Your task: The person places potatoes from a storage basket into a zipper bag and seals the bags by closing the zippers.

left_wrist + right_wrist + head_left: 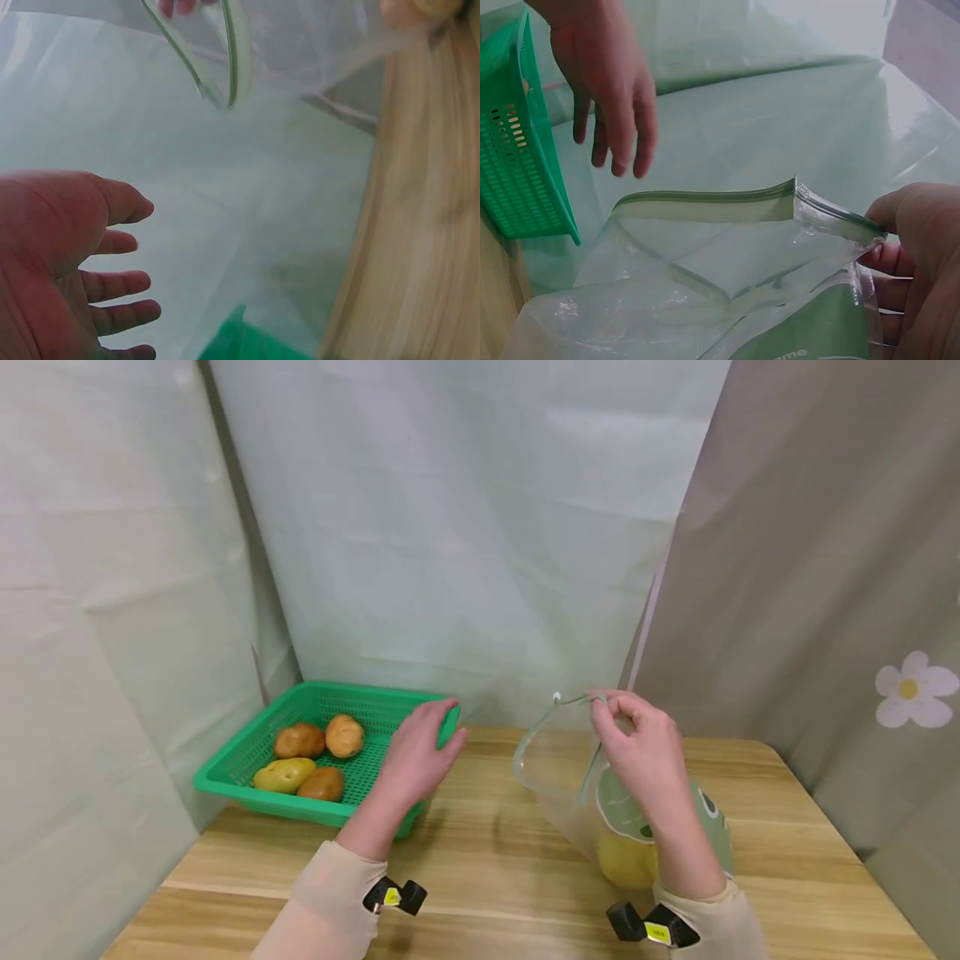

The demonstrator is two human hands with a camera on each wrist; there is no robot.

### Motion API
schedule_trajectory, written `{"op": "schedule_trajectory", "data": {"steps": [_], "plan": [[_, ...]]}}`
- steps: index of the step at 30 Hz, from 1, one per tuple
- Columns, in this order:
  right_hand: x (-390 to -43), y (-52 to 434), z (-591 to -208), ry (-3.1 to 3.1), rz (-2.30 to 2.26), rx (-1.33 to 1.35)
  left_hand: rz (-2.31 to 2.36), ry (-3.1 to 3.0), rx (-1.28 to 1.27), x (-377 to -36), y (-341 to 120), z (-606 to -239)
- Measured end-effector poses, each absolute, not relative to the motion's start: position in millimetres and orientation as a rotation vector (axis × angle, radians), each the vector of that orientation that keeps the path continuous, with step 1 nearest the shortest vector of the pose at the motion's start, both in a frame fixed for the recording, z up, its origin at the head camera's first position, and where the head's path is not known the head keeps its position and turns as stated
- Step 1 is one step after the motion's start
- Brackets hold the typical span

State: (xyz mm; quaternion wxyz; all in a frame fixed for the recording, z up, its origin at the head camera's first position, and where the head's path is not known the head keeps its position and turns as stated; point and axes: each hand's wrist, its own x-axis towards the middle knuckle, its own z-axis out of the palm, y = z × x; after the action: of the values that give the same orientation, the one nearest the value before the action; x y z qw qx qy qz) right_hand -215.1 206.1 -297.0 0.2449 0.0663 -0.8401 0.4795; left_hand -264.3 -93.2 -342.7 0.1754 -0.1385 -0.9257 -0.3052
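Observation:
My right hand point(641, 743) pinches the rim of a clear zip bag point(660, 262) with a green printed patch, between thumb and fingers. The mouth of the bag gapes toward the left, its green zip strip point(705, 196) showing. Inside, low down, lies a yellow potato-like item point(626, 860). My left hand point(420, 752) is in the air by the right end of a green plastic basket point(225, 777), fingers apart and holding nothing. Several potatoes point(300, 741), brown and yellow, lie in the left part of the basket.
Both the basket and the bag are on a wooden table point(480, 877). Pale cloth curtains point(465, 527) hang behind and to the left, and a brownish one with a white flower point(909, 689) is at the right.

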Motion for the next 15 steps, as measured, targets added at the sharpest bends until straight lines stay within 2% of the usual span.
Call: {"op": "schedule_trajectory", "data": {"steps": [15], "plan": [[-218,201,-294,-2.357,1.372,0.156,-0.576,-2.644,-0.274,-276,-174,-354]]}}
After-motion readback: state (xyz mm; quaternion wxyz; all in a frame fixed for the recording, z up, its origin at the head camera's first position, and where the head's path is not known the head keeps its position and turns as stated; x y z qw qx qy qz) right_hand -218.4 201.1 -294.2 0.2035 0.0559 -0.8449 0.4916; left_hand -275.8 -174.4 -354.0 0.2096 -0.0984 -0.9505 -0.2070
